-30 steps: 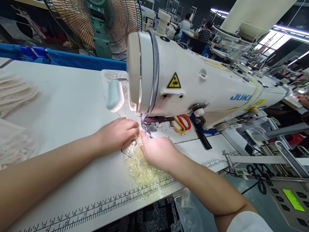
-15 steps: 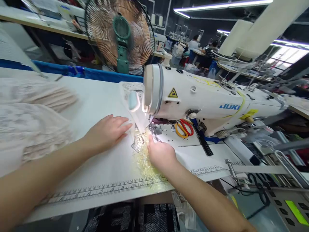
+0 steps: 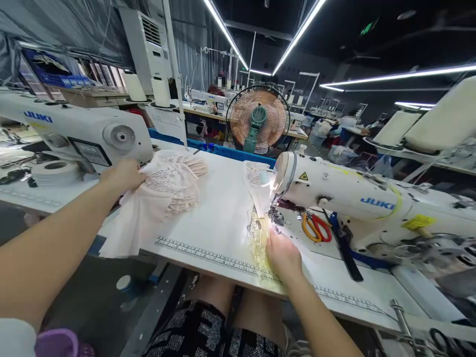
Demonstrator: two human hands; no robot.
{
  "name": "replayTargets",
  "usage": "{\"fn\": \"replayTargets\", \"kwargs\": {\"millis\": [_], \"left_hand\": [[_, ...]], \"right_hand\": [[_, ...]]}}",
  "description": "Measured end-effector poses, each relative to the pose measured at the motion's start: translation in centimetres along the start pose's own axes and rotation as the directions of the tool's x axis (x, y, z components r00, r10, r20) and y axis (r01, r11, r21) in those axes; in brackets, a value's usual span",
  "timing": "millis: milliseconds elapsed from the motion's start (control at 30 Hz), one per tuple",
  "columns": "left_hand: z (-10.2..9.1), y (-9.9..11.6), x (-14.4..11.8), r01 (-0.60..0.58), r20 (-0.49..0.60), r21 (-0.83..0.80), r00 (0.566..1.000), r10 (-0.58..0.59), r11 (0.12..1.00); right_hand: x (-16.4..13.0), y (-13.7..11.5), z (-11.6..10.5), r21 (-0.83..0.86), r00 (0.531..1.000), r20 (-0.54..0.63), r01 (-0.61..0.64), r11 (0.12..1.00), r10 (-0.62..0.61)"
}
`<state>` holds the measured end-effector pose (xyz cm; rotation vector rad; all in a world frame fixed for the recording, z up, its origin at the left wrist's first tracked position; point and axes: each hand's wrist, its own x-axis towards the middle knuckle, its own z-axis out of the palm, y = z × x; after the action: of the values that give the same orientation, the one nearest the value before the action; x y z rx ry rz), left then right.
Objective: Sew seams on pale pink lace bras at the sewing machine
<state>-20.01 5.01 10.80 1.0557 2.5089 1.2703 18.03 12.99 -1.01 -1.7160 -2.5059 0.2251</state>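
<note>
The left hand point(image 3: 123, 175) pinches the edge of pale-pink, sheer lace fabric point(image 3: 169, 181); the half-curled right hand point(image 3: 285, 253) touches crinkled, translucent yellow film point(image 3: 259, 244), its grip unclear.

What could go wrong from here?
1. Finger injury: the right hand is close to the lit presser foot, so a stitch started while attention is elsewhere might catch a fingertip.
2. Dropped fabric: the left hand is at the pale lace pieces, and some fabric hangs past the table edge; a tug might slide it off.
3. Snagging: the scissors lie near the presser foot and might catch cloth.
</note>
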Motion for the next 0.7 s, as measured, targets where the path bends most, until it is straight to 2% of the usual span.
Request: {"fn": "replayTargets", "kwargs": {"millis": [100,200,233,300,333,367,400,433,467,533,567,633,700], "left_hand": [[0.2,2.6,-1.1,-0.003,-0.142,-0.074,0.99,-0.008,0.997],[1.6,5.3,-3.6,-0.013,-0.243,-0.335,0.967,-0.073,0.942],[2.4,5.9,-4.9,0.003,-0.228,-0.468,0.966,-0.124,0.884],[4.5,6.0,-8.2,0.066,-0.085,-0.627,0.985,-0.153,0.776],[5.6,5.6,-10.0,0.105,-0.007,-0.679,0.989,-0.15,0.726],[6.7,5.0,-11.9,0.159,0.083,-0.739,0.986,-0.146,0.654],[7.8,4.2,-13.7,0.258,0.221,-0.85,0.966,-0.134,0.459],[8.8,3.3,-15.4,0.37,0.34,-0.873,0.929,-0.148,0.318],[9.7,2.3,-17.1,0.504,0.483,-0.832,0.864,-0.144,0.233],[10.9,0.4,-19.8,0.723,0.722,-0.671,0.688,-0.079,0.162],[11.3,-0.5,-21.0,0.792,0.796,-0.591,0.603,-0.051,0.155],[11.6,-2.1,-22.8,0.859,0.869,-0.486,0.495,-0.017,0.161],[11.4,-3.4,-24.1,0.883,0.903,-0.425,0.43,0.02,0.197]], "right_hand": [[-0.4,0.2,-0.2,0.055,0.999,-0.039,0.003,0.998,-0.001],[-2.2,0.0,-0.2,0.138,0.998,-0.067,0.015,0.99,-0.006],[-3.2,-0.3,0.0,0.182,0.997,-0.069,0.036,0.983,-0.024],[-5.4,-1.3,0.7,0.335,0.994,-0.039,0.106,0.936,-0.098],[-6.6,-1.9,1.2,0.545,0.987,-0.019,0.145,0.826,-0.161],[-7.6,-2.5,1.9,0.724,0.973,0.03,0.136,0.677,-0.228],[-8.5,-3.0,2.5,0.849,0.951,0.073,0.099,0.519,-0.301],[-9.1,-3.5,3.2,0.931,0.926,0.108,0.034,0.363,-0.361],[-9.6,-3.9,3.9,0.971,0.906,0.142,-0.049,0.233,-0.398],[-10.0,-4.2,5.0,0.981,0.902,0.189,-0.189,0.037,-0.389],[-10.1,-4.2,5.3,0.972,0.911,0.203,-0.231,-0.037,-0.358],[-10.3,-3.8,5.5,0.955,0.915,0.231,-0.278,-0.103,-0.33],[-10.7,-3.1,5.1,0.949,0.886,0.283,-0.314,-0.026,-0.366]]}}
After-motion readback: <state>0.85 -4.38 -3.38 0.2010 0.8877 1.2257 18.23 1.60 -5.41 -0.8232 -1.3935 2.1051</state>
